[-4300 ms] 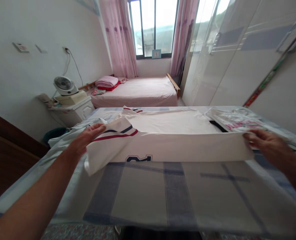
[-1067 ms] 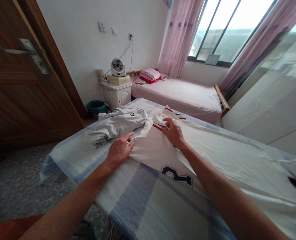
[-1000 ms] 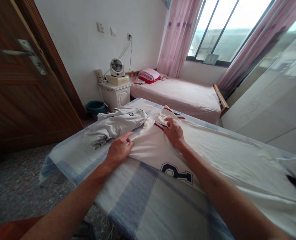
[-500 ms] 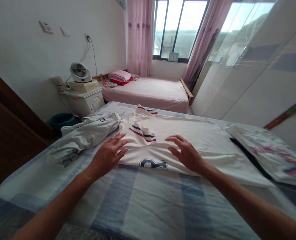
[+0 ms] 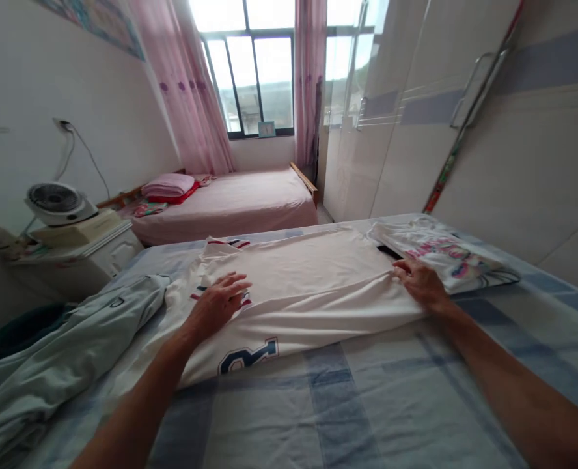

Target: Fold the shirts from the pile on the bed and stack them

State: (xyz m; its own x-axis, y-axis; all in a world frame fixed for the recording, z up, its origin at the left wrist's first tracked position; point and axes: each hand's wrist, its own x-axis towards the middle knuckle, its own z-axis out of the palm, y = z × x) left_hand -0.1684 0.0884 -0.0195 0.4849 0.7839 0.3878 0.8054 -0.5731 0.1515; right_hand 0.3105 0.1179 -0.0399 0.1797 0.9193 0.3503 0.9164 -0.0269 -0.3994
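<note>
White jersey (image 5: 313, 257) lies at 12 o'clock. My right hand (image 5: 422, 283) pinches it at 2, likely keeping the edge straight; left hand (image 5: 215, 301) at 11, fingers released by the striped sleeve (image 5: 246, 300) (contact unclear).

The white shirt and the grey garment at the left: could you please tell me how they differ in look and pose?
The white shirt is spread wide, while the grey garment lies bunched in a long heap. The shirt shows a large navy figure and red-and-navy stripes; the garment, a small dark mark. The left hand and right hand are at the shirt, neither at the garment. Both lie on the blue-and-white cloth.
</note>
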